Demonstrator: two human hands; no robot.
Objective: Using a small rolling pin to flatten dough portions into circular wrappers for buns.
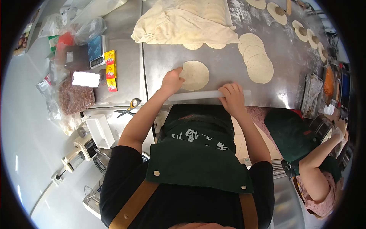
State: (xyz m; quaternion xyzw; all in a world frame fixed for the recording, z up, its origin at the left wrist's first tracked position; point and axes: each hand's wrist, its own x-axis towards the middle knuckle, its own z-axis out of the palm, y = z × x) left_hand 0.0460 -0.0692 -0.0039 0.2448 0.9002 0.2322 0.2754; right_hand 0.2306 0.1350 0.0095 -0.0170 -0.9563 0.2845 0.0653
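Note:
A flat round of dough lies on the steel worktop in front of me. My left hand pinches its left edge between thumb and fingers. Between the dough and the table's front edge lies a white rolling pin, slightly tilted. My right hand is closed over the pin towards its right end. Farther right, several thin dough rounds overlap in a row. Beyond the single round, a large cream sheet of dough or cloth covers more rounds, whose edges show below it; its material is hard to tell.
Orange-handled scissors lie at the table's front edge on the left. Yellow-red sachets, a phone, a scale and a bag of brown filling stand farther left. Filled rounds line the far right. A co-worker is at right.

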